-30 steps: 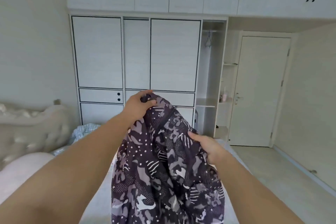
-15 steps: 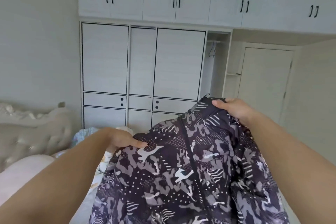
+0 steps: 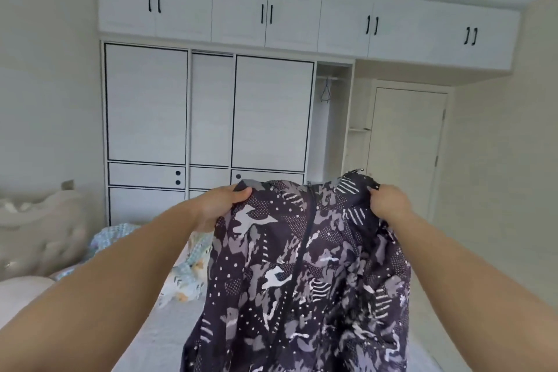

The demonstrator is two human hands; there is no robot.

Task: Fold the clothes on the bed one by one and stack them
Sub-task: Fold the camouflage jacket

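The left hand [image 3: 222, 205] and right hand [image 3: 389, 205] each pinch a top corner of the patterned jacket [image 3: 302, 275], which hangs spread between them above the bed [image 3: 157, 332]. A pale printed garment [image 3: 187, 278] lies just left of its hanging edge, with open room ahead toward the wardrobe [image 3: 208, 118].

You hold the dark patterned zip jacket [image 3: 302, 275] above the bed [image 3: 169, 329], the crumpled pale printed cloth [image 3: 187, 278] lying to its left, the white wardrobe [image 3: 208, 112] behind.
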